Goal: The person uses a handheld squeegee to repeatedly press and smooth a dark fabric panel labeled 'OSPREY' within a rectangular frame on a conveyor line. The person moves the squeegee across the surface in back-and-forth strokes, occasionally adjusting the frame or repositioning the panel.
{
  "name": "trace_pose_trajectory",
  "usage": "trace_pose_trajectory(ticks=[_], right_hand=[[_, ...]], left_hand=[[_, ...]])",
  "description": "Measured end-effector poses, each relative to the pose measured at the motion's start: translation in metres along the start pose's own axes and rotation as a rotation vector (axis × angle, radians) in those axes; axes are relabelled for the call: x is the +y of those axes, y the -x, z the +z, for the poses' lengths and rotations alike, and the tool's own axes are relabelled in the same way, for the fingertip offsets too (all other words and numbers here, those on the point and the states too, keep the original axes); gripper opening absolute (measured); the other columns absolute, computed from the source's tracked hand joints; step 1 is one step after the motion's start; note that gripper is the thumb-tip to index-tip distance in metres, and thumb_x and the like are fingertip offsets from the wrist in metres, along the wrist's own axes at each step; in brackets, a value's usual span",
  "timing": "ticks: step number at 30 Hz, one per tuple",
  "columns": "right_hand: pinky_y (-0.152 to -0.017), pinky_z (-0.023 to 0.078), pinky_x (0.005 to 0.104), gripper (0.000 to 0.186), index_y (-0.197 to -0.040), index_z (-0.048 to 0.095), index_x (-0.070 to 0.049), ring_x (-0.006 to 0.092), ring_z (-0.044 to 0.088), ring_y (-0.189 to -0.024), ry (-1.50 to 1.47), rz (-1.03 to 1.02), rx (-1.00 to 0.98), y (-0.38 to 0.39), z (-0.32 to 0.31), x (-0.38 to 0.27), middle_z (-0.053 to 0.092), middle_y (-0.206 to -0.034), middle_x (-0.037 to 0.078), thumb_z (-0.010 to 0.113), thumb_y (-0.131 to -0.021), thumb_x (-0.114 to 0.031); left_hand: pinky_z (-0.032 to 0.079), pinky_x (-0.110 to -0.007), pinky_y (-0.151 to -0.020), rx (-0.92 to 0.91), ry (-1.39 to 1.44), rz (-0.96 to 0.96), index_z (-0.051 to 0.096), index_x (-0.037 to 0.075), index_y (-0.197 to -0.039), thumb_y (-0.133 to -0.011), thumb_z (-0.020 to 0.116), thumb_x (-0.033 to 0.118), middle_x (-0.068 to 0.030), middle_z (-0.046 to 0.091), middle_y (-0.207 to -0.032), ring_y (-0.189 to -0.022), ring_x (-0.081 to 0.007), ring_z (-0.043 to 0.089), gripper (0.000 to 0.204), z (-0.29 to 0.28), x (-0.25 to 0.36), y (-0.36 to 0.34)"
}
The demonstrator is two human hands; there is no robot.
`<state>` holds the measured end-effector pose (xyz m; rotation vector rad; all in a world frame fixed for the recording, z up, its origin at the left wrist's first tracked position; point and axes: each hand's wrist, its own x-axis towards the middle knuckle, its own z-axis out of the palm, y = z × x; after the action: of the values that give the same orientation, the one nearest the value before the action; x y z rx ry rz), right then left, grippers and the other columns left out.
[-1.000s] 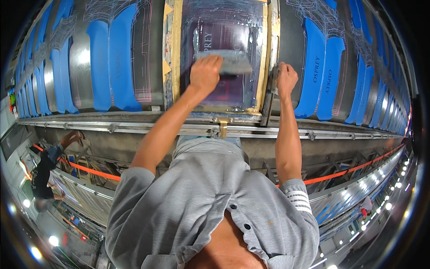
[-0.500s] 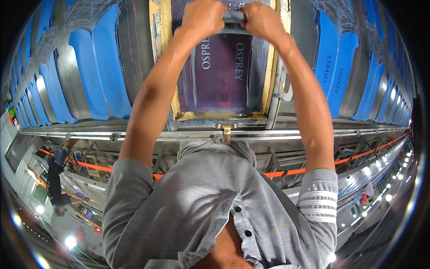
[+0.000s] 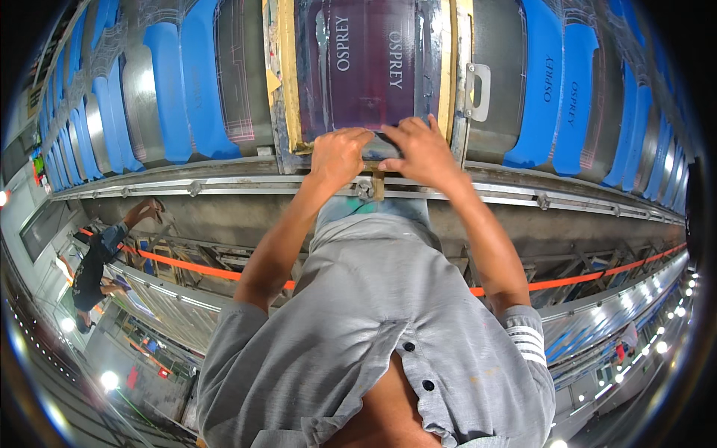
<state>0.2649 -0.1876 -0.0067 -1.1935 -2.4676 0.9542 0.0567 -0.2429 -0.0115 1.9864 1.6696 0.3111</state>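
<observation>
A screen-printing frame with yellow-taped edges lies in front of me, its mesh dark purple with pale lettering. Across the near end of the mesh sits a grey squeegee, mostly covered by my hands. My left hand is closed round its left part, knuckles up. On the right part rests my right hand, fingers bent over the bar more loosely, thumb on the near side and one finger lifted. The squeegee's blade edge is hidden.
Blue cut pieces with dark lettering lie on the grey table at both sides. A metal handle stands out from the frame's right side. Along the table's near edge runs a metal rail. Behind me are an orange strip and another person at left.
Both hands have drawn the squeegee from the far part of the mesh to its near end. My elbows have come back, and the right hand's fingers have loosened somewhat.
</observation>
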Motion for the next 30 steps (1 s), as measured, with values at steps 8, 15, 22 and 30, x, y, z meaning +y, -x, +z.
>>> trace_pose_trajectory(ticks=[8,15,22,30], right_hand=[[-0.090,0.050,0.0497,0.046,-0.123,0.070,-0.002,0.0408,0.068,-0.097,-0.093,0.771,0.645,-0.050,-0.031,0.156,0.073,-0.103,0.026,0.066,-0.094,-0.036],[-0.061,0.044,0.0424,0.039,-0.083,0.070,0.007,0.0220,0.052,-0.058,-0.346,0.714,0.780,-0.011,-0.092,0.184,0.060,-0.063,0.015,0.068,-0.093,-0.031],[-0.049,0.030,0.0302,0.033,-0.070,0.066,-0.001,0.0072,0.039,-0.055,-0.588,0.717,0.812,-0.052,-0.062,0.101,0.047,-0.059,-0.003,0.069,-0.095,-0.022],[-0.050,0.035,0.0315,0.029,-0.078,0.072,0.005,0.0075,0.044,-0.058,-0.611,0.664,0.835,-0.067,0.010,0.090,0.054,-0.060,-0.002,0.069,-0.093,-0.020]], left_hand=[[0.059,-0.041,-0.085,0.085,-0.027,0.077,0.076,0.004,-0.104,-0.069,0.065,-0.006,-0.0121,0.076,-0.109,-0.100,-0.0305,0.073,0.038,0.013,-0.014,0.000],[0.058,-0.041,-0.093,0.136,0.024,0.121,0.075,0.002,-0.107,-0.069,0.064,-0.006,-0.0148,0.076,-0.112,-0.106,-0.0313,0.072,0.040,0.022,0.060,-0.004],[0.056,-0.041,-0.097,0.127,0.096,0.135,0.074,0.002,-0.108,-0.071,0.065,-0.003,-0.0145,0.075,-0.113,-0.111,-0.0305,0.071,0.038,-0.015,-0.026,0.032],[0.054,-0.042,-0.100,0.117,-0.025,0.103,0.074,0.003,-0.113,-0.073,0.064,0.000,-0.0134,0.074,-0.119,-0.114,-0.0296,0.070,0.041,-0.007,-0.070,0.061]])
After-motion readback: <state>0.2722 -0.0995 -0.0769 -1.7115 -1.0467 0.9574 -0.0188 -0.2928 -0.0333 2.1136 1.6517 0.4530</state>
